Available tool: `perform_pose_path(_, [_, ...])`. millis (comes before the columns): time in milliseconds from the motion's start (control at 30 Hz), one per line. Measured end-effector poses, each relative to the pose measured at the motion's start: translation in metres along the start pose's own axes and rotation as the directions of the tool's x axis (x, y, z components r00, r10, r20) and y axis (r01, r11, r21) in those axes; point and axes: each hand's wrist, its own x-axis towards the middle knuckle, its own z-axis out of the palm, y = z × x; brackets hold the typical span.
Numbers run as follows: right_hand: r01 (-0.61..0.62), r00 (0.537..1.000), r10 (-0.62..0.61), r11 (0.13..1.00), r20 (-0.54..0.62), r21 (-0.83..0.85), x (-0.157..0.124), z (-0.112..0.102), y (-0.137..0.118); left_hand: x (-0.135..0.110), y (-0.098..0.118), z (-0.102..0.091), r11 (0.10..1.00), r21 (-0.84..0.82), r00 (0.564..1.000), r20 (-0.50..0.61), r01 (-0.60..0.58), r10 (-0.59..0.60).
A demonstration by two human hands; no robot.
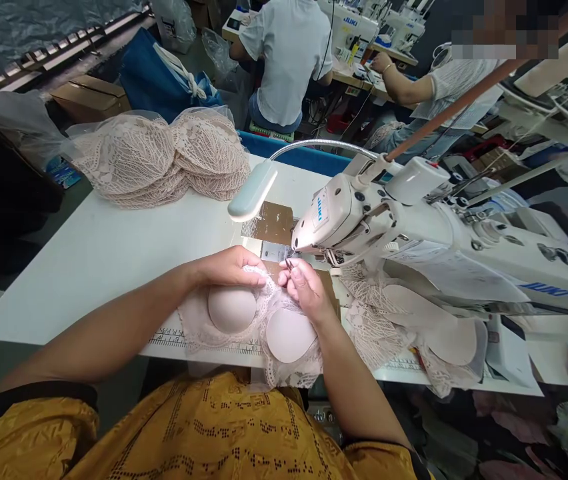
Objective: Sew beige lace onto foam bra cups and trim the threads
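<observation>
My left grip [237, 267] pinches the bra [261, 312], both cups [232, 310] seemingly joined; my right grip [308, 288] clasps a dark tool [289, 264]; work looks unfinished.

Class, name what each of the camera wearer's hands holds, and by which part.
The left hand grips the bra by its lace edge above one cup. The right hand seems to pinch a small dark tool; by which end cannot be told.
</observation>
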Motion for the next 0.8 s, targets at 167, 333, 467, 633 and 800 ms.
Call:
perform_pose_path(167, [0.025,0.996,-0.021,0.999,0.085,-0.048,-0.001,-0.012,-0.005,-0.001,0.004,0.001,0.996,-0.076,0.999,-0.016,0.042,-0.043])
perform_pose_path(333, [0.017,0.993,-0.005,0.995,0.118,-0.101,0.001,-0.009,-0.008,-0.001,0.003,0.001,0.996,-0.073,0.998,-0.039,0.051,-0.054])
perform_pose_path(467, [0.049,0.995,-0.036,0.989,0.093,-0.139,0.002,0.001,-0.01,0.002,-0.002,0.002,0.997,-0.05,0.998,-0.04,0.054,-0.056])
perform_pose_path(633, [0.099,0.994,-0.09,0.983,0.063,-0.153,0.004,0.009,-0.008,0.004,-0.006,0.003,0.999,-0.026,0.999,-0.03,0.043,-0.043])
perform_pose_path(800, [0.066,0.998,-0.067,0.998,-0.01,-0.008,0.005,0.013,-0.003,0.003,-0.003,0.004,0.999,-0.016,0.998,-0.034,0.047,-0.047])
